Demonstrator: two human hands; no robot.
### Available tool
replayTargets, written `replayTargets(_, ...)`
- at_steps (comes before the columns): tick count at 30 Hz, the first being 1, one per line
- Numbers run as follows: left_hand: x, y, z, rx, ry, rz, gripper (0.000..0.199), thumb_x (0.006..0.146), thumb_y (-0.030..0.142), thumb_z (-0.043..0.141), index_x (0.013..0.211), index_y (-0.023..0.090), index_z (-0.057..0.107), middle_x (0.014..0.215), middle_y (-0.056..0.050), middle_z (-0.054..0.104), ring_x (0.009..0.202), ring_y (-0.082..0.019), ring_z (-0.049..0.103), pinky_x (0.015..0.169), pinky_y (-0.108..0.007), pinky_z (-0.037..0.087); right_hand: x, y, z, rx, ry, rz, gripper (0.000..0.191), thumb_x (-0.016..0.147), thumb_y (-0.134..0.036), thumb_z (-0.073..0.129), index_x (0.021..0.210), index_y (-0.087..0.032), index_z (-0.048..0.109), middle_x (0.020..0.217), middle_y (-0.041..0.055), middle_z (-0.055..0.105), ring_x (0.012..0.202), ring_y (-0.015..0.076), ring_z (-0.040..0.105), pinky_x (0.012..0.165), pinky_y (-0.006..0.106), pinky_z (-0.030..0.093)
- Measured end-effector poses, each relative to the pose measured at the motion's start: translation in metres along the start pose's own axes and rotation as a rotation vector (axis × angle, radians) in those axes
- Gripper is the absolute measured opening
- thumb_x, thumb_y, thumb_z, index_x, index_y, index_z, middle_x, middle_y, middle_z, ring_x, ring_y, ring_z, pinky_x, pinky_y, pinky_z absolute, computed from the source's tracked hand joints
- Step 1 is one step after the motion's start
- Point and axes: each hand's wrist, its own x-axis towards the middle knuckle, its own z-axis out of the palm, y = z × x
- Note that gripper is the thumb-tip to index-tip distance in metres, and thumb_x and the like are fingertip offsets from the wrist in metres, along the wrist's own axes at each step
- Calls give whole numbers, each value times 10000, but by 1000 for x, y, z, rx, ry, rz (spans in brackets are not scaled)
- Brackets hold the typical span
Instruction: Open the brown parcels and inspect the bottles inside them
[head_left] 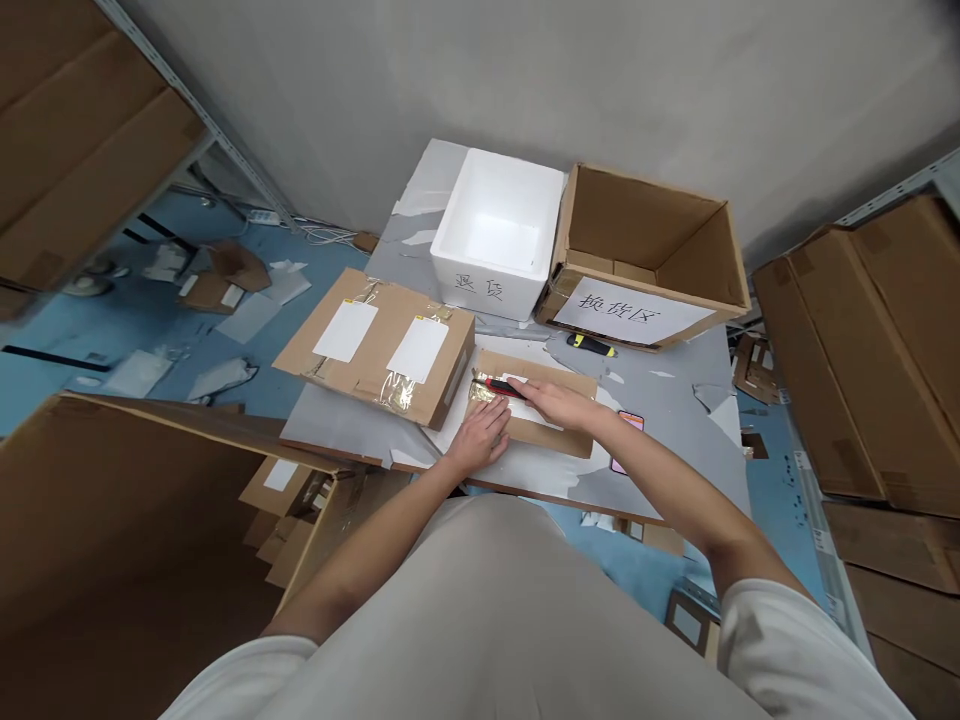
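At the left of the table (679,395), toward 10 o'clock from the small carton (540,435), sits a larger taped box (376,345) with two white labels on its top. The left hand (481,435) rests at the small carton's 8 o'clock corner, fingers loosely extended and spread on the cardboard, grasping nothing.

The small carton lies on the table directly ahead of the person — low, flat, brown and oblong, its long side running roughly from 9 to 3 o'clock. Shiny, wrinkled tape covers its left end, and a white label on top is partly hidden by the hands. The white foam box (487,292), open and marked with black handwriting, stands toward 11 o'clock.

Over the small carton, the right hand (553,402) is closed around a slim red-and-black tool (501,387), its tip pointing toward 10 o'clock above the taped end. Toward 1 o'clock stands an open cardboard box (736,268) with a handwritten white sheet on its front; nearer is a yellow-and-black cutter (591,345). A phone (628,442) lies toward 4 o'clock, partly covered by the right forearm.
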Motion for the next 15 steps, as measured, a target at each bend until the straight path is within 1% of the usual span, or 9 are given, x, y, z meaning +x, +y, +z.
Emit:
replayTargets(3, 1, 0, 0, -12, 20, -9, 437, 864, 214, 451, 1286, 109, 494, 1362, -165, 512, 1350, -269, 375, 1083, -493, 356, 1, 0, -4, -132, -36, -35, 547, 966, -207, 293, 1493, -298, 177, 1345, 93, 523, 1096, 216, 583, 882, 322, 433)
replayTargets(7, 4, -2, -2, -19, 11, -20, 447, 872, 285, 474, 1286, 116, 497, 1368, -168, 504, 1338, -275, 393, 1082, -495, 358, 1, -8, -8, -342, -63, -19, 622, 924, -105, 292, 1497, -299, 148, 1251, 119, 559, 947, 223, 637, 792, 323, 449)
replayTargets(11, 6, -3, -4, -10, -6, -26, 493, 875, 397, 503, 1277, 112, 505, 1364, -181, 506, 1316, -288, 422, 1073, -497, 370, 3, -20, -11, -423, -72, -9, 625, 912, -99, 302, 1492, -287, 166, 1232, 141, 552, 943, 246, 645, 777, 334, 454)
replayTargets(15, 6, -3, -5, 0, -36, -25, 497, 888, 408, 497, 1292, 119, 492, 1372, -177, 499, 1327, -275, 409, 1082, -487, 359, 5, -28, -14, -458, -111, 18, 636, 900, -78, 307, 1488, -281, 173, 1225, 154, 552, 945, 253, 653, 784, 344, 462)
